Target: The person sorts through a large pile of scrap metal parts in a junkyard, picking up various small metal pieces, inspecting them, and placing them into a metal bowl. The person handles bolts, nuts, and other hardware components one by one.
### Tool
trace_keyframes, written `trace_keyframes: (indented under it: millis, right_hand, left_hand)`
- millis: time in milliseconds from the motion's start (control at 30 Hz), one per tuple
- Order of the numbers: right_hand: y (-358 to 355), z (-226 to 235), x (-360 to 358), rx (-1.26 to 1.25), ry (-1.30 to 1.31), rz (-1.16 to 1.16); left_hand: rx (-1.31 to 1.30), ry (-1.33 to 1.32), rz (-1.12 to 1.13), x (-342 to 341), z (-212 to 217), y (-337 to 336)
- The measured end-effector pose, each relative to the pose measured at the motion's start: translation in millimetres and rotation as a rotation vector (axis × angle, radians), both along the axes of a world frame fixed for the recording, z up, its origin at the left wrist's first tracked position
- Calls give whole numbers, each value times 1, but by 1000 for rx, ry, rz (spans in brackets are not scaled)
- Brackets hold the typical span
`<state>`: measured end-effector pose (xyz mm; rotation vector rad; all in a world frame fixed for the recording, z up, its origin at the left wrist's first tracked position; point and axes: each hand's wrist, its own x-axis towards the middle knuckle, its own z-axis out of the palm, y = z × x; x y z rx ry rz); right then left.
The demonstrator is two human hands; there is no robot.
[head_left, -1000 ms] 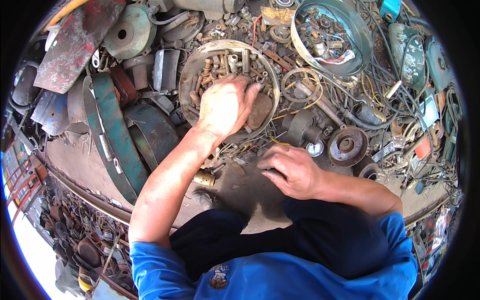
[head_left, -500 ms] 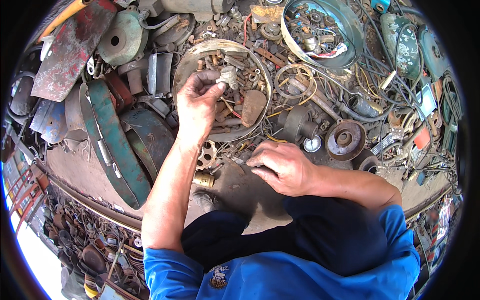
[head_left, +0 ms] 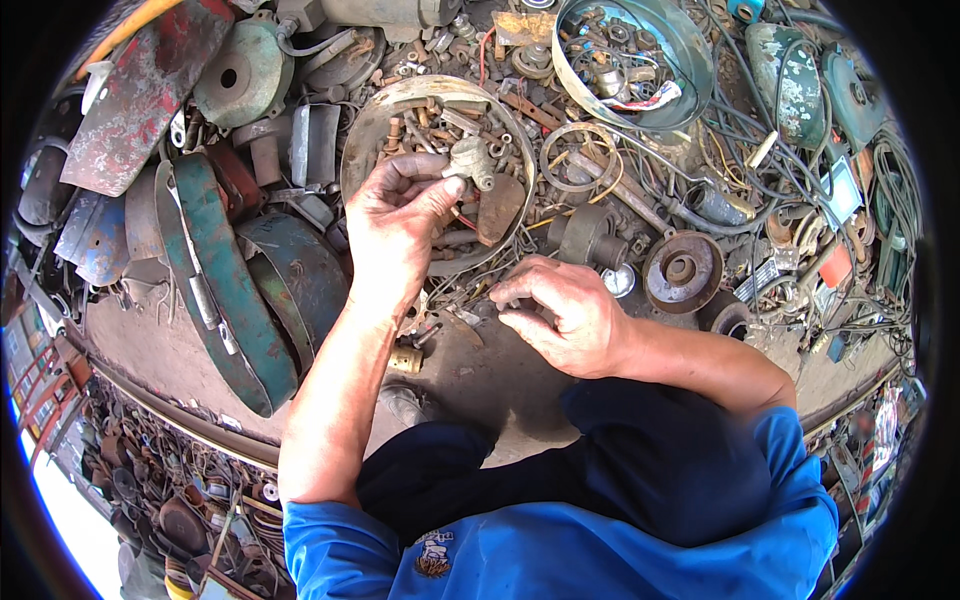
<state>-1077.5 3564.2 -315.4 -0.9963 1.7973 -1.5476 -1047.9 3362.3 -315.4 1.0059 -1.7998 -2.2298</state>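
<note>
red plate (head_left: 150, 110): i am seeing it slanting at the far left, its paint looking patchy.
green band (head_left: 215, 275): it is curving downward beside a dark curved sheet (head_left: 300, 265).
green round cover (head_left: 232, 75): it is lying just right of the plate, a hole showing in its middle.
left hand (head_left: 393, 230): i am pinching a metal fitting between thumb and fingers, the grip narrowing firmly around it.
bowl (head_left: 364, 150): it is sitting behind that hand, holding bolts (head_left: 394, 132) and a flat brown piece (head_left: 500, 210).
brass cylinder (head_left: 404, 359): it is lying on the ground (head_left: 480, 385), well below the bowl.
metal fitting (head_left: 467, 163): it is appearing over the bowl's contents, gripped at its left end.
right hand (head_left: 555, 312): i am keeping thumb and fingers curled, the gap narrow; i am not managing to tell whether anything is inside.
gauge (head_left: 619, 281): it is resting just beside the right hand, its pale dial showing.
basin (head_left: 692, 55): it is standing beyond, holding small scrap.
rusty disc (head_left: 685, 272): it is lying right of the gauge.
</note>
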Motion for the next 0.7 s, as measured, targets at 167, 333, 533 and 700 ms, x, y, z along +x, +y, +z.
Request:
trace_keyframes:
  millis: [167, 333, 533, 700]
  right_hand:
    - [1, -1, 1, 14, 6, 30]
    - [1, -2, 0, 37, -1, 59]
    - [2, -9, 1, 59, -52, 90]
    - [1, -12, 2, 51, -92, 77]
  left_hand:
    - [-325, -46, -170, 10, -12, 7]
    - [-834, 10, -397, 21, -32, 11]
    - [-1371, -245, -445, -10, -64, -16]
    - [-1375, -337, -638, -12, -58, -8]
